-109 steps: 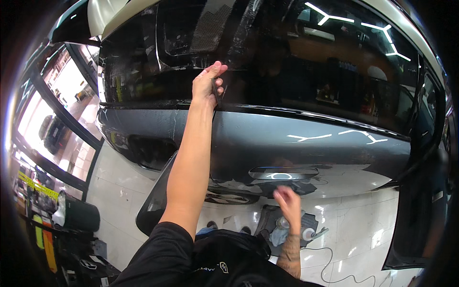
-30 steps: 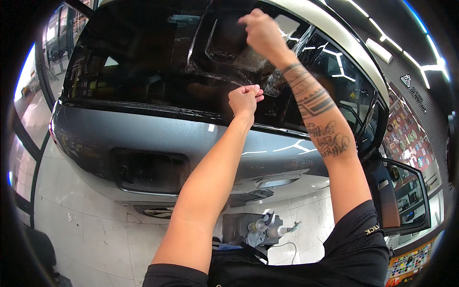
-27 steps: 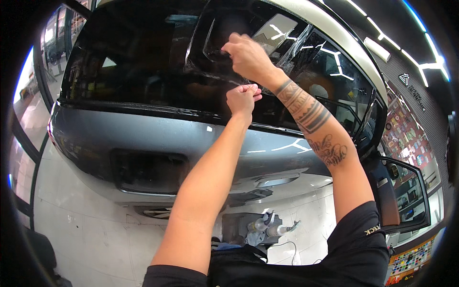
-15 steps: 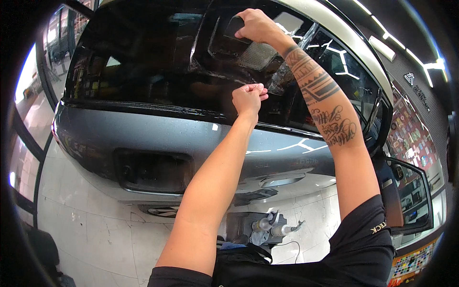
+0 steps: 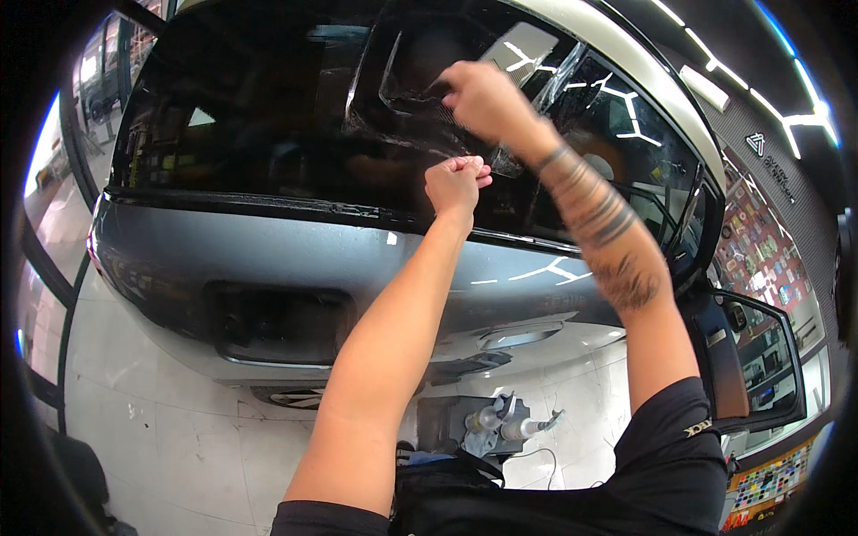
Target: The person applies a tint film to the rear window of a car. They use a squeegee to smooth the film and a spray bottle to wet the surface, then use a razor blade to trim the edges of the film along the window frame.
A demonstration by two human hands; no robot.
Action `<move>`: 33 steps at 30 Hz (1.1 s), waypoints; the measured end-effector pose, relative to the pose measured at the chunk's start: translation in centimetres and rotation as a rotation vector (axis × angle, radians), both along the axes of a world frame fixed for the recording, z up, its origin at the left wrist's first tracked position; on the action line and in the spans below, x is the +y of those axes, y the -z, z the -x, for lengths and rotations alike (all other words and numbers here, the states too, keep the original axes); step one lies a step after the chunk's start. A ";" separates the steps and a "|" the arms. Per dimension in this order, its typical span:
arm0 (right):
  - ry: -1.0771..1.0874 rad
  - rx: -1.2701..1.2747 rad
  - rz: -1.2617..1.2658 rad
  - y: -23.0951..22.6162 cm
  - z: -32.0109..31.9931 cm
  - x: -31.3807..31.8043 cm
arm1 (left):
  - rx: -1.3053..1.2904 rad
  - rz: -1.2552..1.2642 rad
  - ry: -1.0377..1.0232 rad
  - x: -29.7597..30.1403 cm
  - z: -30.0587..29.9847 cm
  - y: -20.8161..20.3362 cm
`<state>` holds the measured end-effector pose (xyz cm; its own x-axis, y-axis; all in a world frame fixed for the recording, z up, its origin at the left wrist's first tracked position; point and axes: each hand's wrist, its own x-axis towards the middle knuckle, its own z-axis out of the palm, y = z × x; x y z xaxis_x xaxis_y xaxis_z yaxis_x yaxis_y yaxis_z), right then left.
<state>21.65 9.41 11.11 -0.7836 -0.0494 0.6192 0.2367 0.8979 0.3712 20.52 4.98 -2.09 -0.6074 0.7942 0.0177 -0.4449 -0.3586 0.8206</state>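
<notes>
In front of me is the dark, wet side window of a grey car. A thin, see-through film with wrinkled, shiny edges hangs off the glass around my hands. My left hand is closed, thumb and fingers pinched by the film's lower edge. Above it and to the right, my right hand is closed on the film too; motion blurs its fingers and tattooed forearm. A crumpled clear edge of film lies between my left fingertips and my right wrist.
Two spray bottles and a cloth stand on a dark stool or box below the car. An opened car door juts out at the right. Tiled floor lies beneath, and glass panels line the left side.
My right hand has come down toward my left hand, drawing the film lower across the window. My left hand keeps its pinch in nearly the same place.
</notes>
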 end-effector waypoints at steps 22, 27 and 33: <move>-0.043 0.061 -0.191 4.7 -4.1 0.1 | -0.009 -0.032 -0.085 -0.4 0.4 -0.4; -0.043 0.240 -0.049 -5.1 -6.4 3.9 | 0.008 0.039 0.069 0.7 -0.6 -0.3; -0.061 0.000 -0.119 3.3 -7.5 1.7 | 0.013 0.006 0.070 0.7 0.6 0.4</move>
